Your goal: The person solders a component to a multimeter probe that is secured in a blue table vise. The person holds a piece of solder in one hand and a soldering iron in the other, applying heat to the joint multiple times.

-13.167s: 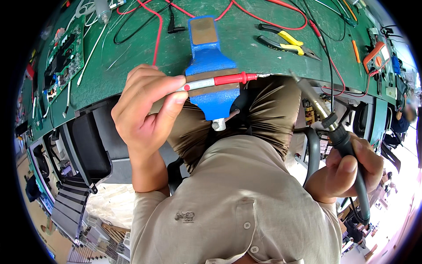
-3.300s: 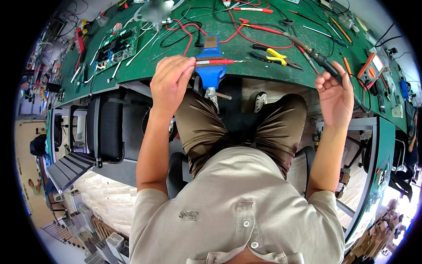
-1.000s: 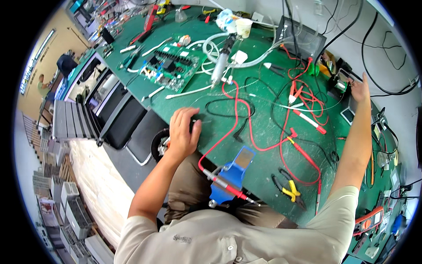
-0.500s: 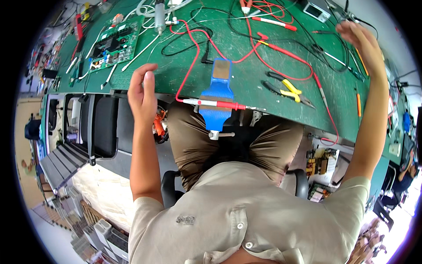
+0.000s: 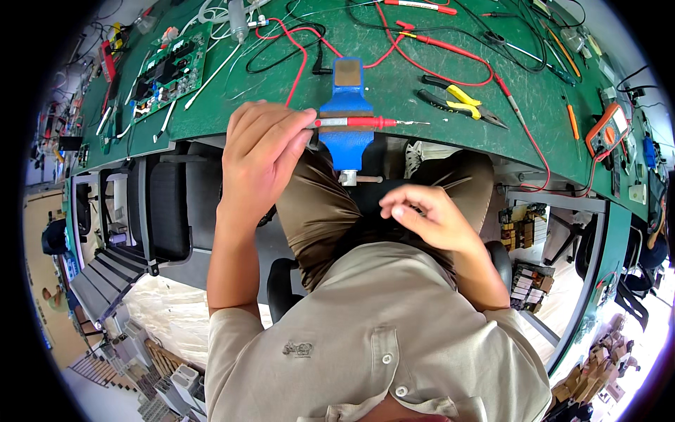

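Observation:
A red and grey test probe (image 5: 362,122) lies across the jaws of a blue bench vise (image 5: 347,151) at the table's front edge, its metal tip pointing right. My left hand (image 5: 261,144) is closed around the probe's rear end, just left of the jaws; the fingers partly cover where its red cable (image 5: 298,79) comes in. Over my lap, below and right of the vise handle (image 5: 369,179), hangs my right hand (image 5: 436,216). Its fingers are loosely bent and apart, with nothing visible in them.
Yellow-and-black pliers (image 5: 460,104) lie right of the vise. Farther right are an orange-handled tool (image 5: 571,119) and an orange multimeter (image 5: 609,129). A green circuit board (image 5: 172,77) sits back left. Red and black leads tangle across the green table (image 5: 394,91).
My left hand has moved right, onto the probe's rear end. From the table's far right my right hand has come back over my lap. The view has shifted, bringing the multimeter into sight.

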`<state>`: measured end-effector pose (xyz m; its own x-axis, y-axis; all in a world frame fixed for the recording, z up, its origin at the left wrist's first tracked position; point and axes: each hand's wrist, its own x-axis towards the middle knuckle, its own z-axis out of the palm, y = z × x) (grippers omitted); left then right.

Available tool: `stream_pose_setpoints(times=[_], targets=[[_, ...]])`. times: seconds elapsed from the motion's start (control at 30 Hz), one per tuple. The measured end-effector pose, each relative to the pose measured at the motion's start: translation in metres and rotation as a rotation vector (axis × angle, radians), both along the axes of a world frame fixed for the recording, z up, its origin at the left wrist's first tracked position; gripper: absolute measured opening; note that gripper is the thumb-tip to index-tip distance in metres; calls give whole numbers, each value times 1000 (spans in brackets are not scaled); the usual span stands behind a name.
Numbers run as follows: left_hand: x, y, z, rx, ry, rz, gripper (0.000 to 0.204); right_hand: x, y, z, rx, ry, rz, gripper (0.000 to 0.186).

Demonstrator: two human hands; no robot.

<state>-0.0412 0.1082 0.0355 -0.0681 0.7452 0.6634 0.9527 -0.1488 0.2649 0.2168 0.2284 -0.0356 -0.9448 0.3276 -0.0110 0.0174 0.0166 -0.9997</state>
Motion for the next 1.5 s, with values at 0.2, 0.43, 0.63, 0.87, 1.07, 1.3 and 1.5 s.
stream_pose_setpoints(times=[0.2, 0.43, 0.63, 0.87, 1.07, 1.3, 1.5], targets=[[-5, 4, -1, 34, 106, -4, 24, -31, -11, -16, -168, 125, -282, 26], [-7, 5, -2, 70, 141, -49, 29, -45, -11, -14, -368, 69, 45, 34], [-8, 6, -2, 79, 135, -67, 29, -46, -4, 5, -228, 66, -97, 39], [-4, 4, 1, 25, 123, -16, 21, -60, -32, 44, 194, 245, -389, 34], [-3, 6, -1, 64, 120, -24, 20, -66, -55, 54, -86, 260, -179, 22], [-7, 9, 4, 75, 75, -45, 17, -66, -64, 35, -923, 211, 143, 62], [-10, 9, 9, -10, 42, -74, 12, -50, -62, 17, -590, 201, 44, 43]])
